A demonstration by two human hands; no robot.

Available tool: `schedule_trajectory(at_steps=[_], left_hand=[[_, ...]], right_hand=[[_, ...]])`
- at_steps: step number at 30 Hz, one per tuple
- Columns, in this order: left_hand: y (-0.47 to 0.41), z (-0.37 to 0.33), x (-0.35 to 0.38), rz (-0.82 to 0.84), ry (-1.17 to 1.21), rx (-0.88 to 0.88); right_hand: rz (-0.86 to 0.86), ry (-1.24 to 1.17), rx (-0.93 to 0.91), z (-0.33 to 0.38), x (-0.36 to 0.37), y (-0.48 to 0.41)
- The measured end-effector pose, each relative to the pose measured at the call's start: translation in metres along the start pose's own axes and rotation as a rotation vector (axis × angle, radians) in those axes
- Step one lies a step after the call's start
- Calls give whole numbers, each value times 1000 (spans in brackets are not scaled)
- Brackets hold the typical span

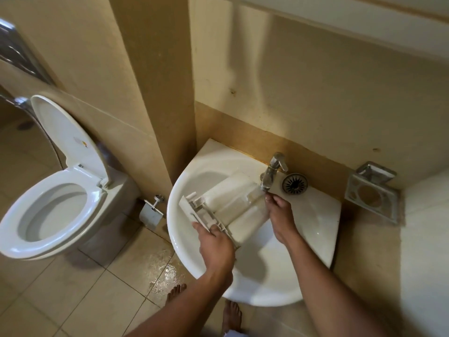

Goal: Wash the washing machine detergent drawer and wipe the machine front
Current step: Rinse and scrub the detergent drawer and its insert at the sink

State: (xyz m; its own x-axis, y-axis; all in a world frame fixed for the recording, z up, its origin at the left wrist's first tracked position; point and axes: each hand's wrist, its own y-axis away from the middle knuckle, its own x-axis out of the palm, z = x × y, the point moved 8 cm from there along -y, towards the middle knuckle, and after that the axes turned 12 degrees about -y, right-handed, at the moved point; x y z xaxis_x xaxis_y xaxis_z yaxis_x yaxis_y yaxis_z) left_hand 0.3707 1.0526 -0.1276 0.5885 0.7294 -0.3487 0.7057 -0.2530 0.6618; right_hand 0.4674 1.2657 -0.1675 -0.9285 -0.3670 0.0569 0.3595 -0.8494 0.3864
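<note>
While the long white plastic detergent drawer (233, 203) lies slantwise across the white ceramic corner sink (315, 215), its rear end under the chrome tap (272, 171), the main risk is a slip. The left hand (213, 242) grips the drawer's flat front panel, fingers curled over its edge. The right hand (279, 212) sits at the rear end just below the spout, fingertips bunched there; whether it grips the plastic or only rubs it I cannot tell. Wet, possibly soapy plastic held firmly at one end only could twist free and knock against the basin, and the thin front panel looks the likeliest part to crack.

A wet patch (167, 271) shines on the beige floor tiles just ahead of the person's bare feet (232, 312). Water running along the tilted drawer and over the rim would spread it and make the footing slick.

A round metal drain strainer (294, 183) rests loose on the sink ledge beside the tap, where an elbow or the drawer could nudge it off.

As for contents, the basin holds only the drawer, as far as I can see. The drawer's long compartments look pale, and any residue or pooled water in them is too blurred to judge.
</note>
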Motion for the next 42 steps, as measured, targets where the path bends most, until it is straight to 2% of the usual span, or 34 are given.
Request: schedule_trajectory(at_steps=[3, 5, 7, 9, 11, 14, 16, 20, 25, 27, 29, 31, 34, 37, 39, 41, 42], left_hand=[[8, 14, 14, 55, 65, -87], [5, 18, 18, 60, 70, -104], [-1, 22, 21, 61, 55, -99], [2, 27, 21, 100, 85, -113], [8, 30, 20, 157, 141, -138], [15, 29, 14, 263, 248, -193], [13, 23, 6, 304, 273, -195], [14, 14, 0, 424, 241, -184], [14, 29, -15, 662, 101, -226], [-4, 44, -35, 547, 97, -261], [-25, 55, -49, 397, 198, -294], [-33, 57, -51, 341, 213, -301], [-36, 57, -50, 366, 40, -258], [-26, 54, -55, 525, -234, -181], [-20, 51, -58, 622, -557, -47], [-25, 46, -61, 594, -834, 111], [-27, 43, -59, 562, -893, 178]], right_hand=[[23, -139, 38, 10, 5, -15], [-69, -186, 10, 14, 5, -15], [-235, -122, -71, 13, -2, -3], [-326, -3, -106, 2, -4, 14], [-351, 21, -57, -12, -3, 28], [-449, -120, 99, -28, -11, 39], [-380, -103, 205, -39, -6, 42], [-65, -131, 244, -54, 9, 45], [51, -178, 309, -55, -4, 36], [84, -207, 314, -57, -3, 37], [131, -222, 319, -59, 0, 38], [177, -223, 345, -61, 0, 38], [260, -204, 394, -59, -4, 35], [335, -173, 424, -53, -10, 34], [395, -144, 431, -45, -10, 32], [475, -84, 432, -36, -4, 28], [521, -43, 434, -30, 1, 24]])
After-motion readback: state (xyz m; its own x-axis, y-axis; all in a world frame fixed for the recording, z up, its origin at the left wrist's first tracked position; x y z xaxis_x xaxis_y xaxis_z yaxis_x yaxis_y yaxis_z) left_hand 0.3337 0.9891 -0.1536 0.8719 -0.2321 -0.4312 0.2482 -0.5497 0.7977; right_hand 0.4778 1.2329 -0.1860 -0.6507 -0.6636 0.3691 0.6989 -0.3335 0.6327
